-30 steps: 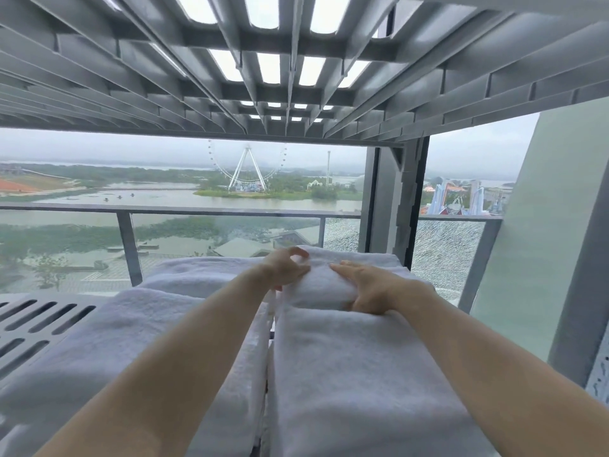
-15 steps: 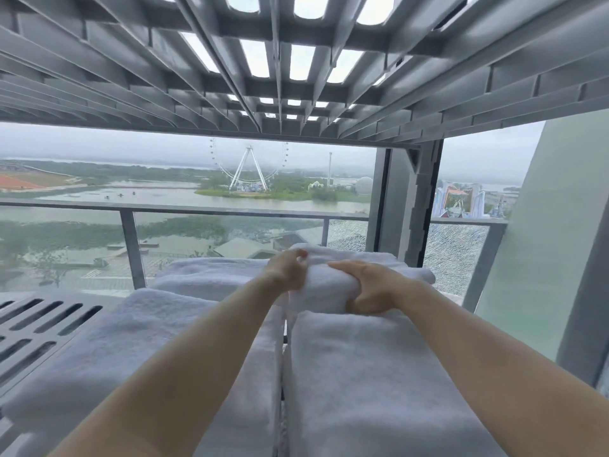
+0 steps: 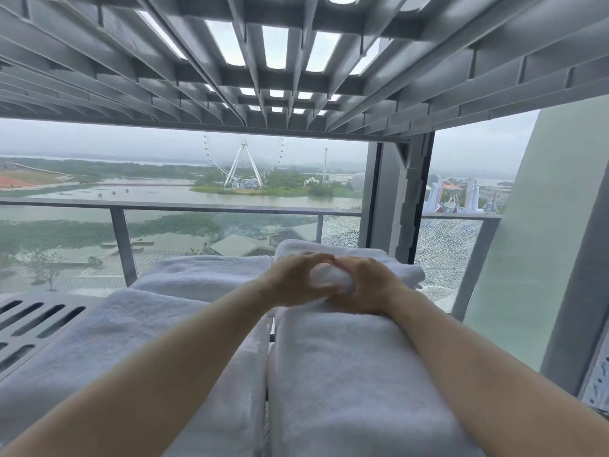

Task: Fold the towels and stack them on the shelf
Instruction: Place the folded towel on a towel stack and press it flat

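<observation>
Several folded white towels lie on a grey slatted shelf point(image 3: 36, 321). The near right towel point(image 3: 356, 384) and near left towel point(image 3: 138, 344) run toward me. At the far right lies a rolled white towel point(image 3: 329, 275). My left hand point(image 3: 290, 282) and my right hand point(image 3: 369, 288) both curl round its near end, fingertips meeting over the top. A far left towel point(image 3: 211, 272) lies flat behind the near left one.
The grey ribbed underside of the upper shelf point(image 3: 296, 77) hangs close overhead. A dark upright post point(image 3: 408, 199) stands behind the towels on the right. A glass railing point(image 3: 125, 239) and a pale wall point(image 3: 534, 225) lie beyond.
My two hands have come together and now wrap round the rolled towel's end. The view has tilted slightly, with the shelf above looming closer.
</observation>
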A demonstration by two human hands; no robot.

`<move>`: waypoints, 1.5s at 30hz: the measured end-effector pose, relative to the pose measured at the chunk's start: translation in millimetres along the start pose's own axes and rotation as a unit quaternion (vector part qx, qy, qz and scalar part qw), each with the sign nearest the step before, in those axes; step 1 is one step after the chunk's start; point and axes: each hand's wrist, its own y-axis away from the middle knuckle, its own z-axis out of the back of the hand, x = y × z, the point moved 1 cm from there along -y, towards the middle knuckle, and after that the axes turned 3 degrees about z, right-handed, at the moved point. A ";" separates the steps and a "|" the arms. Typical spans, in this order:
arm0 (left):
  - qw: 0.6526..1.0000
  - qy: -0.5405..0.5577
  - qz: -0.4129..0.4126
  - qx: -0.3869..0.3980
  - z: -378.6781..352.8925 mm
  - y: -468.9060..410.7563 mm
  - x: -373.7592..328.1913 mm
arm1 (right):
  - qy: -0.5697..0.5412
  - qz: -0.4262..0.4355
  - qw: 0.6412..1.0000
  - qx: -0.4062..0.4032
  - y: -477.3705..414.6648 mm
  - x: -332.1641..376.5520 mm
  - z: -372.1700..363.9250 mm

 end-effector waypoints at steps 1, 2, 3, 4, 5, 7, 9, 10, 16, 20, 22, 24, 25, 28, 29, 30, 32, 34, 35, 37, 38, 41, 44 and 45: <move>0.999 -0.027 -0.020 0.016 -0.2 2.3 0.2 | 0.013 0.002 1.000 0.008 1.7 -2.5 2.0; 0.997 -0.062 -0.038 0.034 -0.1 3.4 1.5 | 0.026 -0.001 0.999 0.026 3.9 -5.0 4.1; 0.992 -0.103 -0.056 0.055 0.2 3.6 3.6 | 0.039 -0.006 0.998 0.046 6.2 -7.5 5.8; 0.985 -0.141 -0.071 0.074 0.5 3.2 5.6 | 0.055 -0.006 0.997 0.061 8.1 -9.6 6.7; 0.979 -0.167 -0.081 0.086 1.8 2.3 6.9 | 0.069 -0.003 0.995 0.067 8.9 -11.0 7.2; 0.978 -0.177 -0.071 0.083 5.2 0.1 9.6 | 0.079 -0.007 0.995 0.056 8.5 -12.3 8.0; 0.982 -0.169 -0.047 0.073 5.3 0.2 11.2 | 0.076 -0.015 0.996 0.041 7.7 -14.0 6.6; 0.981 -0.174 -0.048 0.075 3.4 1.3 11.7 | 0.077 -0.012 0.996 0.044 7.9 -15.3 4.9; 0.963 -0.212 -0.107 0.124 0.8 9.1 16.9 | 0.035 -0.006 0.994 0.108 13.0 -22.2 3.8; 0.958 -0.231 -0.096 0.138 0.5 5.3 17.3 | 0.088 -0.001 0.993 0.084 12.8 -17.4 0.7; 0.968 -0.204 -0.095 0.115 -1.4 5.1 15.9 | 0.090 -0.006 0.995 0.043 13.5 -15.8 0.6; 0.977 -0.170 -0.095 0.083 -2.7 6.4 16.3 | 0.090 -0.015 0.996 0.017 13.7 -16.5 1.1; 0.979 -0.164 -0.093 0.076 -3.5 7.5 16.8 | 0.090 -0.018 0.996 0.016 13.5 -17.4 0.5; 0.977 -0.172 -0.081 0.091 -9.9 9.2 17.7 | 0.091 -0.016 0.994 0.061 12.6 -20.9 -3.3; 0.974 -0.186 -0.078 0.101 -12.2 9.3 17.8 | 0.090 -0.014 0.993 0.082 12.6 -22.2 -4.1; 0.970 -0.201 -0.075 0.111 -13.1 9.6 17.6 | 0.085 -0.015 0.991 0.099 12.7 -22.9 -4.3; 0.967 -0.210 -0.072 0.126 -10.3 11.4 17.0 | 0.057 -0.029 0.990 0.127 14.5 -22.8 -2.0; 0.973 -0.175 -0.060 0.137 -1.7 14.1 15.2 | -0.006 -0.060 0.989 0.134 17.1 -21.6 3.8; 0.978 -0.151 -0.048 0.137 4.5 16.0 13.3 | -0.040 -0.077 0.988 0.124 18.5 -19.7 7.9; 0.988 -0.103 -0.021 0.115 18.7 19.1 6.8 | -0.072 -0.089 0.991 0.070 21.3 -12.8 17.6; 0.992 -0.085 -0.009 0.096 26.1 20.7 2.0 | -0.074 -0.088 0.993 0.033 23.2 -7.7 22.4; 0.998 -0.059 0.006 0.037 44.1 30.8 -20.7 | -0.086 -0.073 0.992 -0.058 33.6 15.4 32.7; 0.999 -0.028 -0.034 -0.004 45.8 51.7 -53.2 | -0.064 -0.049 0.988 -0.129 52.7 43.0 31.2; 0.998 -0.027 -0.051 -0.003 40.2 60.8 -63.9 | -0.052 -0.043 0.987 -0.147 59.9 50.1 27.9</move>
